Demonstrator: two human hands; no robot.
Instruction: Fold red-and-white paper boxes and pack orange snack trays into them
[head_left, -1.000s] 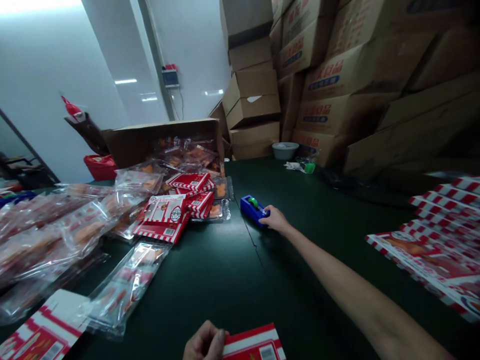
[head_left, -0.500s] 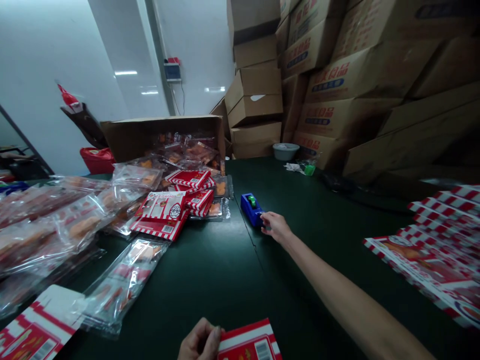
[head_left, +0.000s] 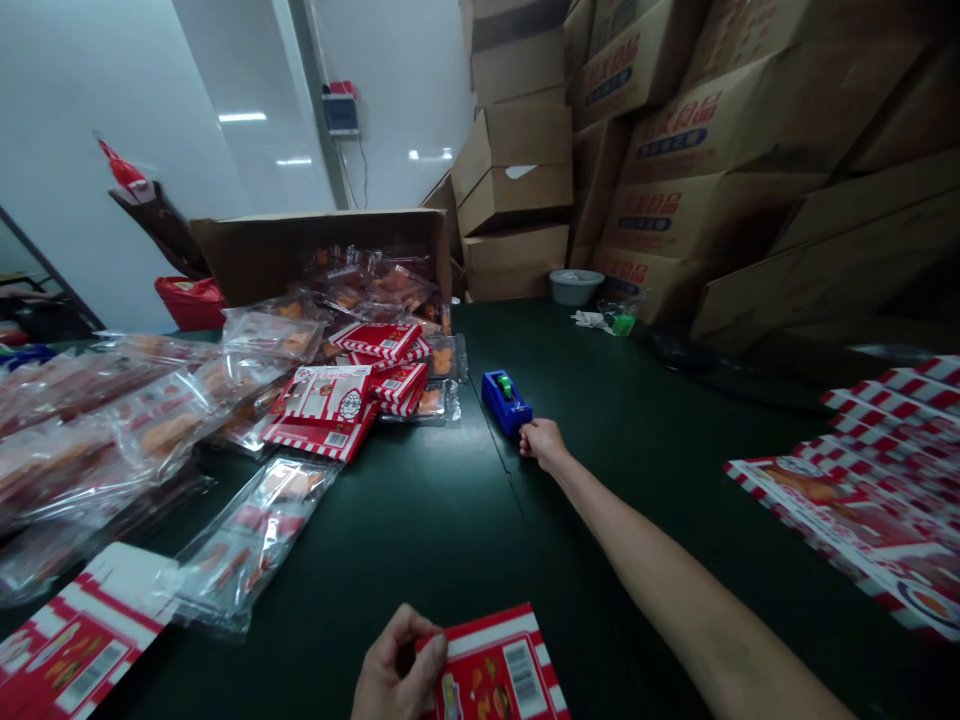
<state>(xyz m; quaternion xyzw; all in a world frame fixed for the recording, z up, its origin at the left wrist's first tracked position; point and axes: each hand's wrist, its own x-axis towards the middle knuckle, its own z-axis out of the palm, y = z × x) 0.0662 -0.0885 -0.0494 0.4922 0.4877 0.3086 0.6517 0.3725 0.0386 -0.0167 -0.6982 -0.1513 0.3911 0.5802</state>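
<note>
My left hand [head_left: 401, 665] pinches the upper left edge of a red and white striped packet [head_left: 499, 665] with a barcode, low in the view. Farther out, my right hand [head_left: 543, 443] is closed, its fingertips against the near end of a blue tape dispenser [head_left: 507, 402]. That end is where the tape comes off; the strip in the fingers is barely visible. A green-cored roll [head_left: 504, 385] sits in the dispenser, which stands on the dark green table [head_left: 420, 530].
Clear food pouches [head_left: 172, 430] heap on the left, spilling from an open carton [head_left: 255, 255]. Red striped packets [head_left: 326, 405] lie on them. Striped printed cards [head_left: 862, 520] are stacked at right. A grey bowl [head_left: 576, 288] and piled cartons [head_left: 675, 215] stand behind.
My right hand's fingers have closed more tightly at the dispenser's near end. My left hand and its packet show slightly higher, as the whole view has shifted a little.
</note>
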